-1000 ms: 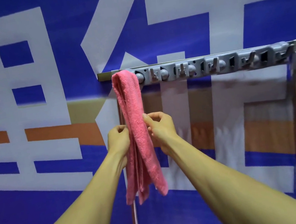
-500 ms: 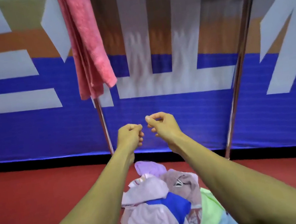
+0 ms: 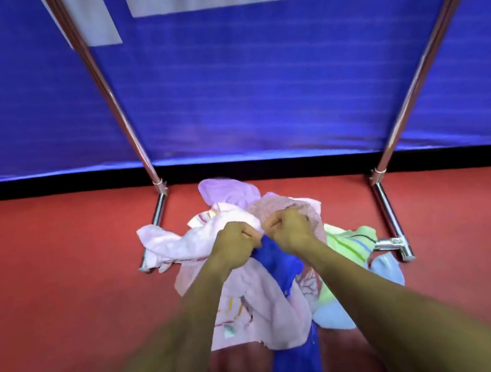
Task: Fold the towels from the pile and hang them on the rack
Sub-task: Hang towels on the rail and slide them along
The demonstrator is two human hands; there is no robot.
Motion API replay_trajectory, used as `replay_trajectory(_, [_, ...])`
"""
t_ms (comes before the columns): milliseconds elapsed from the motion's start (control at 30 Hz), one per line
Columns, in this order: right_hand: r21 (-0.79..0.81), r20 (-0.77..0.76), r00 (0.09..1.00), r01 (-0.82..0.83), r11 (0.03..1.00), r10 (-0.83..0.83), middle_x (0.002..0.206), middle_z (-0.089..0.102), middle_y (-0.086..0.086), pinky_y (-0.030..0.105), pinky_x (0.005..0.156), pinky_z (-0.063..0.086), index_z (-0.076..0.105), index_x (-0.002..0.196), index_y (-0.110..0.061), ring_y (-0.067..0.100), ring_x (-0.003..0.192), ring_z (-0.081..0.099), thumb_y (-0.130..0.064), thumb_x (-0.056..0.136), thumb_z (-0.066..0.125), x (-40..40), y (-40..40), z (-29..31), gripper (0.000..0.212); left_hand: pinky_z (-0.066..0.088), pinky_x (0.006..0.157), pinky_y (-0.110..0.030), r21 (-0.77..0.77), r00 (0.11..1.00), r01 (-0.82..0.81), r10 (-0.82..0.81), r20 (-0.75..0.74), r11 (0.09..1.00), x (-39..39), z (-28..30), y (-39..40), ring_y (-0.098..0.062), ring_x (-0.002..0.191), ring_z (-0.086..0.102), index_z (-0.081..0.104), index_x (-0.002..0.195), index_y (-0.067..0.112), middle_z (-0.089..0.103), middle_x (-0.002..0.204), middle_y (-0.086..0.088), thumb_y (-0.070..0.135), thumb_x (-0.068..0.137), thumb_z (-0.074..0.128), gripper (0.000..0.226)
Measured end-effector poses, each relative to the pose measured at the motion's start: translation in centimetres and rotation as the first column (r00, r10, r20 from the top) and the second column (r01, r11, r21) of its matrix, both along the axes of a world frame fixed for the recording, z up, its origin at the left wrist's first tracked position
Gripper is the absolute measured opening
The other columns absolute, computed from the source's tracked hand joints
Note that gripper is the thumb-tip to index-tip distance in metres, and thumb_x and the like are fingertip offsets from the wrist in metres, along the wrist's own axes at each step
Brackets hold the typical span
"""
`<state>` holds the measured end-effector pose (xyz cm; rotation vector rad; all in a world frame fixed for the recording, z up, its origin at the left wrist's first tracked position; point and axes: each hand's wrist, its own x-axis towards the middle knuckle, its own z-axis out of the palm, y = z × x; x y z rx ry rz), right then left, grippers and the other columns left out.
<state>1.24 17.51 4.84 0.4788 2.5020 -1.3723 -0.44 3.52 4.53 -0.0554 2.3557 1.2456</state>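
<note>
Two bare, sleeveless forearms (image 3: 178,339)

Soft terry-cloth towels (image 3: 255,305) lie between the rack (image 3: 391,221)'s glossy polished-metal tubes on a matt red floor (image 3: 47,295).

Rack legs (image 3: 390,215) flanking towel pile (image 3: 255,305); open floor (image 3: 47,295) L/R.

Even, fairly bright indoor light saturates the red floor (image 3: 47,295) and the blue banner wall (image 3: 255,88), with highlights glinting on the chrome tubular rack legs (image 3: 391,221). The wide-angle lens splays those legs outward and curves the wall's base. The whole frame is softly motion-blurred, and a dim shadow lies beneath the forearms.
</note>
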Motion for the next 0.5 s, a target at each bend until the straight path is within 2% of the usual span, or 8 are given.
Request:
replay_trajectory(67, [0.083, 0.035, 0.999, -0.033, 0.996, 0.030, 0.059, 0.050, -0.007, 0.018, 0.050, 0.035, 0.048, 0.056, -0.024, 0.016, 0.061, 0.049, 0.003, 0.079, 0.051, 0.1, 0.8, -2.5, 0.036, 0.051, 0.070, -0.039, -0.061, 0.997, 0.077, -0.075, 0.036, 0.995, 0.5, -1.6, 0.9, -0.021, 0.071, 0.047, 0.073, 0.070, 0.012, 0.061, 0.073, -0.006, 0.007, 0.076, 0.058, 0.017])
replay_trajectory(133, [0.152, 0.073, 0.995, -0.072, 0.986, 0.061, 0.076, 0.061, 0.001, 0.026, 0.064, 0.041, 0.055, 0.064, -0.024, 0.024, 0.079, 0.059, -0.002, 0.078, 0.059, 0.4, 1.7, -4.6, 0.027, 0.052, 0.077, -0.039, -0.058, 0.994, 0.098, -0.096, 0.046, 0.993, 0.7, -2.8, 1.9, -0.021, 0.076, 0.053, 0.077, 0.082, 0.002, 0.068, 0.082, -0.013, 0.007, 0.080, 0.058, 0.019])
replay_trajectory(200, [0.206, 0.105, 0.988, -0.131, 0.970, 0.111, 0.079, 0.061, 0.005, 0.027, 0.066, 0.038, 0.059, 0.067, -0.023, 0.024, 0.078, 0.056, -0.006, 0.076, 0.063, 0.6, 2.6, -6.2, 0.020, 0.053, 0.085, -0.040, -0.066, 0.991, 0.124, -0.119, 0.066, 0.990, 0.8, -3.7, 2.8, -0.024, 0.082, 0.059, 0.077, 0.093, -0.001, 0.072, 0.093, -0.018, 0.000, 0.086, 0.058, 0.019])
replay_trajectory(267, [0.209, 0.114, 0.989, -0.119, 0.971, 0.097, 0.084, 0.067, 0.005, 0.025, 0.067, 0.039, 0.067, 0.075, -0.020, 0.022, 0.079, 0.059, -0.007, 0.076, 0.067, 0.8, 3.1, -6.8, 0.013, 0.052, 0.088, -0.036, -0.065, 0.987, 0.142, -0.137, 0.079, 0.988, 0.8, -4.2, 3.2, -0.025, 0.088, 0.063, 0.075, 0.101, -0.001, 0.074, 0.102, -0.018, -0.006, 0.087, 0.060, 0.021])
replay_trajectory(367, [0.108, 0.113, 0.993, -0.032, 0.994, 0.020, 0.083, 0.067, 0.002, 0.024, 0.067, 0.043, 0.064, 0.073, -0.022, 0.020, 0.079, 0.062, -0.003, 0.079, 0.067, 0.8, 3.5, -6.4, 0.020, 0.052, 0.088, -0.031, -0.079, 0.984, 0.155, -0.147, 0.101, 0.985, 0.7, -4.4, 3.1, -0.020, 0.095, 0.061, 0.068, 0.112, 0.004, 0.069, 0.105, -0.014, -0.004, 0.085, 0.066, 0.028])
replay_trajectory(467, [-0.084, 0.129, 0.991, 0.037, 0.996, -0.026, 0.067, 0.057, 0.000, 0.021, 0.051, 0.039, 0.060, 0.071, -0.021, 0.012, 0.059, 0.051, 0.003, 0.085, 0.065, 0.1, 3.3, -4.6, 0.028, 0.051, 0.085, -0.035, -0.109, 0.974, 0.218, -0.208, 0.092, 0.970, 0.6, -3.5, 3.0, -0.020, 0.094, 0.056, 0.058, 0.119, 0.010, 0.058, 0.103, -0.005, 0.008, 0.078, 0.080, 0.047])
replay_trajectory(500, [-0.128, 0.129, 0.991, 0.052, 0.990, -0.035, 0.066, 0.057, 0.002, 0.023, 0.051, 0.040, 0.061, 0.072, -0.020, 0.014, 0.058, 0.051, 0.005, 0.085, 0.064, -0.3, 3.3, -3.7, 0.028, 0.051, 0.081, -0.035, -0.107, 0.972, 0.228, -0.221, 0.081, 0.968, 0.6, -2.8, 3.1, -0.020, 0.091, 0.055, 0.054, 0.118, 0.012, 0.057, 0.101, -0.004, 0.013, 0.075, 0.084, 0.052])
